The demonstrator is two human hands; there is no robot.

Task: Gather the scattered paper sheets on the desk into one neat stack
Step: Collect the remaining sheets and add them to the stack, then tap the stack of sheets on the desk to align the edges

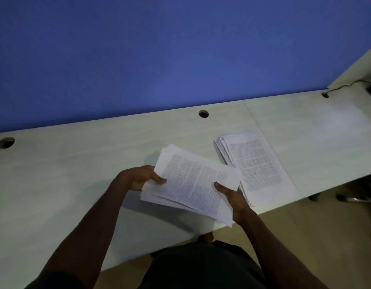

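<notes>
Left hand [142, 177] and right hand [232, 196] grip the paper bundle [193, 182] by opposite edges; stack [255, 163] just beside.

Printed txt columns on held sheets [193, 180] & desk stack [257, 163], too blurred to read.

Pale, whitish wood-grain table [76, 174] running left to right against a blue wall, with a seam right of centre where two sections meet. Round cable holes along the back edge: one at the far left [5, 142], one mid [203, 114], one far right [325, 94] with a dark cable [345, 86] running into it. Lying flat on the table, a stack of white printed paper sheets [255, 163], edges slightly fanned at its left side, sitting just left of the seam near the front edge.
</notes>
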